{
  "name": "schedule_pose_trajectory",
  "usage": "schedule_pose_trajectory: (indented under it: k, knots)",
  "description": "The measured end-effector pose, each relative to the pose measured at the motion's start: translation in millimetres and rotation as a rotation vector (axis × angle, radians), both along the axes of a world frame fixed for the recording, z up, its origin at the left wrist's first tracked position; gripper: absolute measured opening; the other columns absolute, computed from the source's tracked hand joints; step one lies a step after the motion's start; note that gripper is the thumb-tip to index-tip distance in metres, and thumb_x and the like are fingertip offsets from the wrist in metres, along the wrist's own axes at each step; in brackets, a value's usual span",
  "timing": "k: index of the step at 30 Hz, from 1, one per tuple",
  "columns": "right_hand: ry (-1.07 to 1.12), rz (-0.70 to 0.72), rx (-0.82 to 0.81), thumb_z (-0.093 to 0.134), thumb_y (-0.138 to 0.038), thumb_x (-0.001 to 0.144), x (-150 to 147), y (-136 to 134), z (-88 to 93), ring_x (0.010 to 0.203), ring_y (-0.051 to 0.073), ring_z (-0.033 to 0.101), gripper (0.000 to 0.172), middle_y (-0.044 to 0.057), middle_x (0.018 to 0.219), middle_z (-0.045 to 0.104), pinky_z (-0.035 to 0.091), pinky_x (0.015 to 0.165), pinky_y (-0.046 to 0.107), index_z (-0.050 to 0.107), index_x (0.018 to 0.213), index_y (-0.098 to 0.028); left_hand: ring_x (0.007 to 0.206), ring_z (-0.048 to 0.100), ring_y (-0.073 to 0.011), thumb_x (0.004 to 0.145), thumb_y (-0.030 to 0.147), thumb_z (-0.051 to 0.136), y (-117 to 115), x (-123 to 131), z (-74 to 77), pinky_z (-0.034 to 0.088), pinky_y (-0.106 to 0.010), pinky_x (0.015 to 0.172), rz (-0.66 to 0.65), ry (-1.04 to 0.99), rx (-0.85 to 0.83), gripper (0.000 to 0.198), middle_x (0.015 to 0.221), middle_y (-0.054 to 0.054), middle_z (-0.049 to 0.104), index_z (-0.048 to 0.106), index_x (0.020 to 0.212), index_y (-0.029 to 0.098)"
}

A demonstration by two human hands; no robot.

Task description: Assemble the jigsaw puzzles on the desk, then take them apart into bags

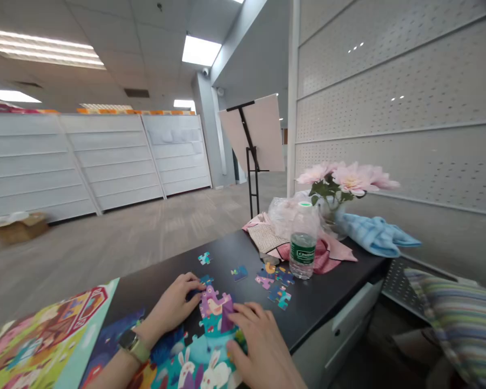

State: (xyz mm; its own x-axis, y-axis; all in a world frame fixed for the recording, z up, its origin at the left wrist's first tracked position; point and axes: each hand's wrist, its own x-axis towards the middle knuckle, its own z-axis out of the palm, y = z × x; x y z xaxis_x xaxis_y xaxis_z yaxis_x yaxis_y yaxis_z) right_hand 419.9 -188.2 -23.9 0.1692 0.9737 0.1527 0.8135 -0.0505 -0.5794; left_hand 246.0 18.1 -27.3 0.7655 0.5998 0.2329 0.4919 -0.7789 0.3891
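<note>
The left hand and right hand touch 1 part-built puzzle on 1 dark table; I cannot tell whether either pinches a piece. Beyond lie 2 lone pieces and 1 cluster beside 1 bottle.

Left hand palm-down, loosely curled; right hand palm-down, thumb spread apart.

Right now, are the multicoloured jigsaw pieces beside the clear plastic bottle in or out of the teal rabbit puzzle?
Out: those pieces lie on black tabletop, apart from the puzzle.
</note>
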Motion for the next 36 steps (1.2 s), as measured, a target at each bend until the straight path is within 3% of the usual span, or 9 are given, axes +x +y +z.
schedule_pose_trajectory:
  k: [3, 6, 11, 16, 19, 23, 28, 32, 36]
  knots:
    - [0.045, 0.01, 0.018, 0.056, -0.038, 0.087, 2, -2, -1.4, 0.129, 0.025, 0.045, 0.04, -0.002, 0.14, 0.059, 0.031, 0.107, 0.039, 0.063, 0.126, -0.033, 0.096, 0.06, -0.0249, 0.088, 0.028, 0.053, 3, 12, 4.8, 0.046, -0.035, 0.089, 0.05, 0.08, 0.043, 0.022, 0.097, -0.006, 0.066, 0.074, 0.088, 0.025]
    - [0.089, 0.023, 0.047, 0.057, -0.039, 0.087, 5, -1, -5.2, 0.129, 0.025, 0.045, 0.04, -0.001, 0.137, 0.06, 0.031, 0.107, 0.039, 0.063, 0.125, -0.032, 0.098, 0.06, -0.027, 0.085, 0.026, 0.056, -5, 45, 17.7, 0.045, -0.036, 0.089, 0.017, 0.143, 0.099, 0.018, 0.095, -0.007, 0.068, 0.074, 0.083, 0.024]
    - [0.135, 0.023, 0.042, 0.062, -0.038, 0.083, 7, 2, -8.2, 0.128, 0.026, 0.047, 0.039, -0.001, 0.135, 0.063, 0.032, 0.106, 0.038, 0.067, 0.121, -0.032, 0.112, 0.058, -0.0278, 0.083, 0.029, 0.064, -33, 129, 26.1, 0.044, -0.036, 0.098, -0.246, 0.008, 0.039, 0.039, 0.12, -0.008, 0.067, 0.065, 0.121, 0.023]
    - [0.138, 0.039, -0.008, 0.064, -0.039, 0.082, 8, 2, -5.2, 0.131, 0.028, 0.045, 0.04, 0.0, 0.14, 0.06, 0.032, 0.108, 0.039, 0.068, 0.12, -0.029, 0.101, 0.064, -0.0272, 0.072, 0.033, 0.077, -41, 180, 20.0, 0.048, -0.034, 0.089, -0.287, 0.015, -0.119, 0.047, 0.11, -0.004, 0.072, 0.069, 0.117, 0.025]
    - [0.127, 0.044, -0.017, 0.063, -0.04, 0.082, 9, 3, -5.3, 0.133, 0.029, 0.044, 0.041, 0.001, 0.142, 0.058, 0.031, 0.109, 0.04, 0.067, 0.121, -0.029, 0.093, 0.066, -0.0248, 0.068, 0.022, 0.076, -40, 187, 20.9, 0.05, -0.031, 0.083, -0.288, 0.076, -0.177, 0.048, 0.103, -0.004, 0.072, 0.07, 0.115, 0.021]
    - [0.061, 0.039, -0.04, 0.06, -0.04, 0.083, 9, 5, -8.0, 0.133, 0.03, 0.044, 0.044, 0.002, 0.143, 0.057, 0.033, 0.109, 0.042, 0.066, 0.125, -0.027, 0.09, 0.066, -0.0233, 0.062, 0.015, 0.074, -39, 191, 24.3, 0.051, -0.028, 0.077, -0.344, 0.138, -0.153, 0.068, 0.107, -0.006, 0.069, 0.062, 0.129, 0.021]
    - [-0.021, 0.032, -0.052, 0.054, -0.036, 0.085, 5, 7, -5.1, 0.135, 0.031, 0.043, 0.047, 0.003, 0.145, 0.055, 0.034, 0.11, 0.044, 0.064, 0.13, -0.024, 0.104, 0.062, -0.0265, 0.065, 0.016, 0.074, -28, 198, 28.4, 0.049, -0.032, 0.091, -0.503, 0.158, 0.013, 0.067, 0.117, -0.01, 0.066, 0.06, 0.13, 0.02]
    - [-0.124, 0.051, -0.095, 0.049, -0.033, 0.087, 3, 8, 3.2, 0.135, 0.032, 0.043, 0.049, 0.008, 0.146, 0.053, 0.037, 0.108, 0.047, 0.062, 0.132, -0.02, 0.107, 0.062, -0.0314, 0.061, 0.028, 0.083, -10, 191, 34.2, 0.05, -0.036, 0.09, -0.314, 0.335, 0.008, 0.064, 0.113, -0.011, 0.069, 0.066, 0.122, 0.023]
    - [-0.159, 0.067, -0.094, 0.047, -0.036, 0.089, 3, 8, 5.6, 0.135, 0.032, 0.045, 0.048, 0.009, 0.145, 0.054, 0.039, 0.107, 0.048, 0.062, 0.132, -0.022, 0.08, 0.068, -0.0255, 0.051, 0.037, 0.089, 9, 181, 35.5, 0.052, -0.031, 0.071, -0.177, 0.442, -0.114, 0.042, 0.079, -0.003, 0.071, 0.074, 0.088, 0.023]
